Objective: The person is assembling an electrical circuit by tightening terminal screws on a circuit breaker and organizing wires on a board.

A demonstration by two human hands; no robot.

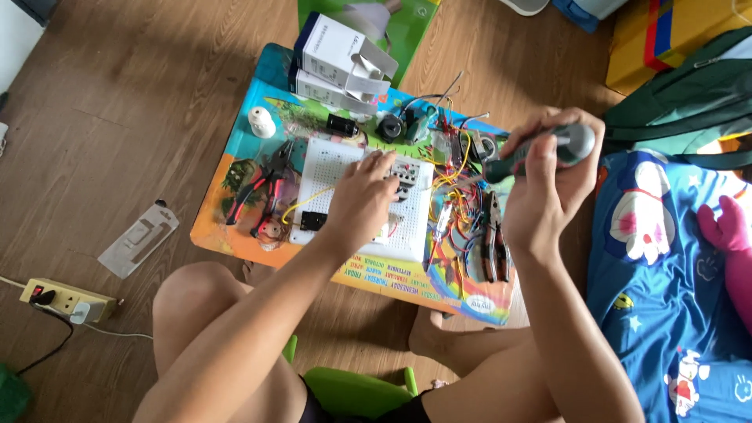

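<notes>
the person sat on a green chair (352, 389), bare knees at the near edge of a small, brightly printed surface (235, 235) on the wooden floor (117, 94). the left hand (362, 202) lay palm down on a white breadboard (337, 160) in the middle of the surface, its fingers (381, 163) spread flat and loose, gripping nothing, the tips touching a small grey component block (407, 174) plugged into the board. a yellow jumper wire (301, 200) curved off the board's left side beside a small black part (312, 221).

the right hand (548, 184) was raised over the right edge of the surface, fingers closed tight around a screwdriver with a green and grey handle (548, 149), its shaft slanting down to the left toward the board's right end. below that hand lay pliers with dark handles (493, 243), just beside a tangle of coloured wires (450, 207). left of the breadboard lay red-handled pliers (262, 188).

farther off, a white spool (262, 121) stood near the surface's far left corner, with small black parts (389, 125) behind the board and two white cardboard boxes (337, 63) stacked at the far edge. a power strip (66, 300) and a clear plastic package (139, 239) lay on the floor to the left; a blue cartoon-print cloth (666, 258) and a green backpack (689, 102) lay to the right.
</notes>
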